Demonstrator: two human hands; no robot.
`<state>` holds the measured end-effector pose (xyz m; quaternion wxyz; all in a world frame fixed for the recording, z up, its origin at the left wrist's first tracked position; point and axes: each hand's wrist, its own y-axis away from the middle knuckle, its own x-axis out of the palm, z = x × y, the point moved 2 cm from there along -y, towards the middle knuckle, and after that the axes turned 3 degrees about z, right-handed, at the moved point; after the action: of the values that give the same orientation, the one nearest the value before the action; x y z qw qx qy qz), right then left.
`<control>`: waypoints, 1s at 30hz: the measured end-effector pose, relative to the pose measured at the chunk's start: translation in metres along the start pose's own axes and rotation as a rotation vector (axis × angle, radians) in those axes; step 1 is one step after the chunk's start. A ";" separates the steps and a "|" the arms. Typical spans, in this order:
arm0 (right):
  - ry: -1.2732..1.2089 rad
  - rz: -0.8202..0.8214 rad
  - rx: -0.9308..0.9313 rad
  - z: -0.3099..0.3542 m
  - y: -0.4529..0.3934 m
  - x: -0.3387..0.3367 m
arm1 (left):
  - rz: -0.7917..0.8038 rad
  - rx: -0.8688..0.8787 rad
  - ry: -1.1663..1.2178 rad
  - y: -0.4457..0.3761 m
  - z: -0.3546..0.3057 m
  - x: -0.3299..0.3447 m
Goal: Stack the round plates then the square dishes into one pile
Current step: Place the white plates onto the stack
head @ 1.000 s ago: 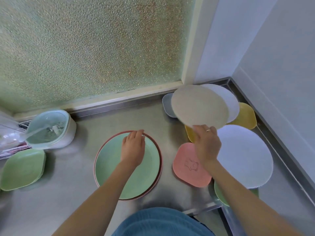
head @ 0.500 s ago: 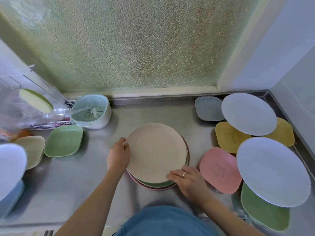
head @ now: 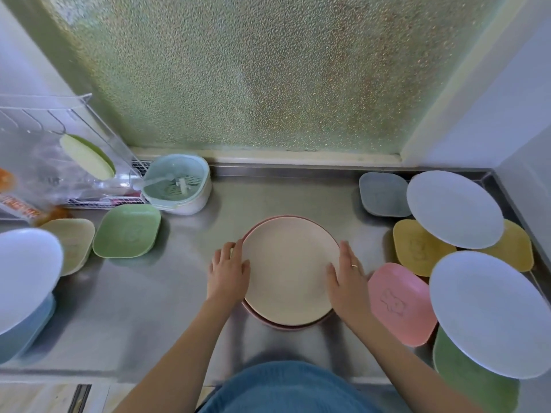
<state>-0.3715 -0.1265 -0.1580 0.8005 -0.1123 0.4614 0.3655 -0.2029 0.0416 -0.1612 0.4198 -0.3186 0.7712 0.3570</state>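
A beige round plate [head: 287,269] tops a pile of round plates in the middle of the steel counter [head: 149,293]; a dark pink rim shows beneath it. My left hand [head: 228,272] rests flat against the pile's left edge and my right hand [head: 347,278] against its right edge, fingers spread. Two white round plates [head: 454,208] [head: 489,311] lie at the right over square dishes: grey [head: 383,193], yellow [head: 417,247], pink [head: 399,302], green [head: 465,380]. At the left lie a green square dish [head: 128,231], a beige one [head: 73,242] and a white round plate [head: 24,272].
A pale green strainer basket [head: 179,183] stands at the back left beside a clear dish rack [head: 56,162] holding a green plate. Frosted glass rises behind the counter, a white wall closes the right side. The counter's front edge runs just under my arms.
The beige plate now sits squarely on the pile, hiding the green plate below. My right hand moved from its front edge to its right side; the left hand stays at the left edge.
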 end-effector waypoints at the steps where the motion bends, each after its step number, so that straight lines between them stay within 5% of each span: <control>1: -0.018 0.034 0.028 0.000 -0.002 0.006 | 0.009 0.011 0.062 0.000 0.002 0.004; 5: -0.004 0.040 0.047 -0.001 -0.002 0.016 | 0.088 0.026 0.387 -0.006 0.005 0.013; 20: 0.055 -0.055 0.039 -0.008 -0.001 0.013 | 0.094 -0.015 0.388 -0.008 0.005 0.016; 27: 0.298 -0.364 0.361 -0.083 0.020 -0.043 | 0.061 -0.017 0.449 -0.006 0.004 0.016; 30: 0.330 -0.347 0.563 -0.111 0.029 -0.054 | 0.055 -0.020 0.441 -0.005 0.004 0.016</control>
<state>-0.4808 -0.1896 -0.1697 0.7650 -0.0217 0.6408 0.0602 -0.2044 0.0385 -0.1786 0.2279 -0.3717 0.8493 0.2977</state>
